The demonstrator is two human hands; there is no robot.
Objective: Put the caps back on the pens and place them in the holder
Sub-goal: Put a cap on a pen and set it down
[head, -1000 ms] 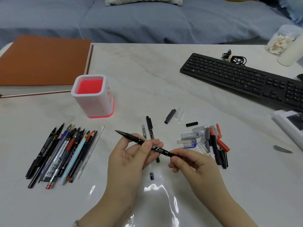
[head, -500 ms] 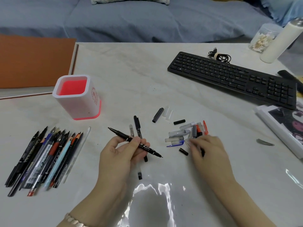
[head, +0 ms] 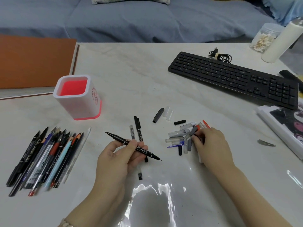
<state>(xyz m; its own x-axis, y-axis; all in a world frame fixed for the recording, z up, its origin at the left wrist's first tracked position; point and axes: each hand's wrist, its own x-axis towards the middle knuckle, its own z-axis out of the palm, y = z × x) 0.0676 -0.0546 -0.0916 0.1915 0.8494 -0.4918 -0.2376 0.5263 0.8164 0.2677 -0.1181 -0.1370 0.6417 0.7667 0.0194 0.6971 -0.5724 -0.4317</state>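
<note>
A: Marble table point(head: 147, 76), bed point(head: 131, 18) behind. L hand point(head: 118, 159)?
B: Fingers clamped on black marker point(head: 131, 145), both tips bare, held off the table.
A: R hand point(head: 211, 145)?
B: Fingertips in cap pile point(head: 178, 136), on a dark cap. Can't tell if pinched.
A: Holder point(head: 77, 102)?
B: Upright, back-left of hands. Uncapped pens point(head: 45, 159) fanned in front of it.

Black keyboard point(head: 229, 79) at right (coiled cable point(head: 221, 56) behind it), orange book point(head: 32, 63) at left.
</note>
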